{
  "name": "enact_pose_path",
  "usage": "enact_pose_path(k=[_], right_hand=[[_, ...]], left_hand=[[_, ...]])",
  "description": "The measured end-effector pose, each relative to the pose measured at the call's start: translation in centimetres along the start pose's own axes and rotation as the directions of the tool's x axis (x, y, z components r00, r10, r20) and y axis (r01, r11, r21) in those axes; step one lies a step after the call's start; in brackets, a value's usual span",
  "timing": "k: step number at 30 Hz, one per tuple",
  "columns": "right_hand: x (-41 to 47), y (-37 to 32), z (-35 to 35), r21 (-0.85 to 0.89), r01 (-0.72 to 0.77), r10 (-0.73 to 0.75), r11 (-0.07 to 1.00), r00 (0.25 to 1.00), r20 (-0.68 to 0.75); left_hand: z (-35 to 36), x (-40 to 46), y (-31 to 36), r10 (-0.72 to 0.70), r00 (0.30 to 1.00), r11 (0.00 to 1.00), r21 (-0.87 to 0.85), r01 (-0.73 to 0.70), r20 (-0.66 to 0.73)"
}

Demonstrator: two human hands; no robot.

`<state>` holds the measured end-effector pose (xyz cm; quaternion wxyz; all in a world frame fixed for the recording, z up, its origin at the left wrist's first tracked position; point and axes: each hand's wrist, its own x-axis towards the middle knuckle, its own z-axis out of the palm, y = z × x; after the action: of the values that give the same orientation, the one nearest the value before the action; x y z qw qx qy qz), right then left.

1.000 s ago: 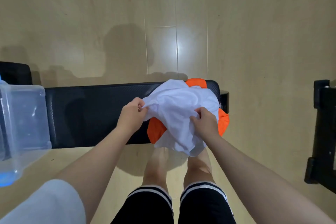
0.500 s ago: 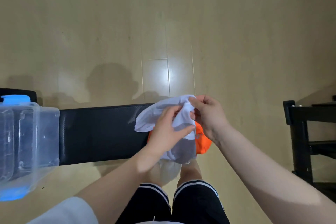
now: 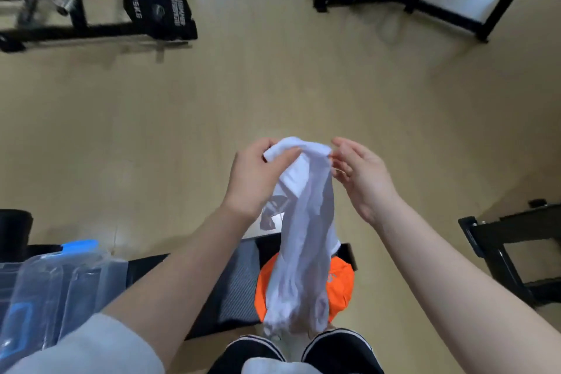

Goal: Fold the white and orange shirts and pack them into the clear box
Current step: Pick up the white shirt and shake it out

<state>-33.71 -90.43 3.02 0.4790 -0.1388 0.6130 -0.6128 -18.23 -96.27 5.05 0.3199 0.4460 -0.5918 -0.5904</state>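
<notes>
Since the earlier frame the white shirt (image 3: pixel 303 222) had risen off the bench (image 3: pixel 239 288) — hanging bunched above the orange shirt (image 3: pixel 340 285). The left hand (image 3: pixel 255 179) pinched its top edge; the right hand (image 3: pixel 361 173) touched it with relaxed fingers. Folding looked barely begun — the clear box (image 3: pixel 54 291) sat apart, left.

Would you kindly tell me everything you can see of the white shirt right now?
The white shirt is thin, soft-looking fabric, bunched and unfolded, hanging as a long drape. The left hand grips its top edge; the right hand has its fingers at the same edge, grip unclear. A dark printed mark shows on its left side. Its lower end hangs in front of the orange shirt on the black bench; contact cannot be told.
</notes>
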Motion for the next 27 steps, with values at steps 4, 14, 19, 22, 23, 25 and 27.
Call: enact_pose_path(k=[4,14,19,22,23,25,27], right_hand=[[-2.1,0.1,-0.3,-0.055,0.125,-0.118,0.991,0.986,0.117],[-2.7,6.7,0.6,-0.745,0.203,-0.157,0.635,0.979,0.133],[-2.5,6.8,-0.5,-0.545,0.048,-0.058,0.837,0.998,-0.001],[-2.8,4.3,0.4,-0.327,-0.039,0.037,0.944,0.999,-0.012],[-2.9,3.3,0.8,-0.292,-0.043,0.039,0.955,0.999,-0.020],[-2.6,1.7,1.4,-0.235,-0.056,0.048,0.970,0.998,-0.040],[-2.0,0.6,1.8,-0.133,-0.100,0.093,0.986,0.994,-0.060]], left_hand=[[0.4,0.5,5.6,0.093,0.996,0.991,-0.094,-0.093,-0.007],[-0.5,-1.6,11.0,0.332,0.942,0.937,-0.097,-0.334,-0.039],[-2.7,0.0,5.9,0.190,0.963,0.979,-0.042,-0.202,-0.193],[-3.1,0.8,0.9,-0.102,0.984,0.992,0.062,0.112,-0.144],[-2.7,0.6,-0.7,-0.164,0.975,0.974,0.135,0.184,-0.148],[-1.2,-1.0,-3.0,-0.152,0.975,0.948,0.254,0.191,-0.164],[0.4,-3.0,-4.9,-0.090,0.992,0.968,0.226,0.109,-0.093]])
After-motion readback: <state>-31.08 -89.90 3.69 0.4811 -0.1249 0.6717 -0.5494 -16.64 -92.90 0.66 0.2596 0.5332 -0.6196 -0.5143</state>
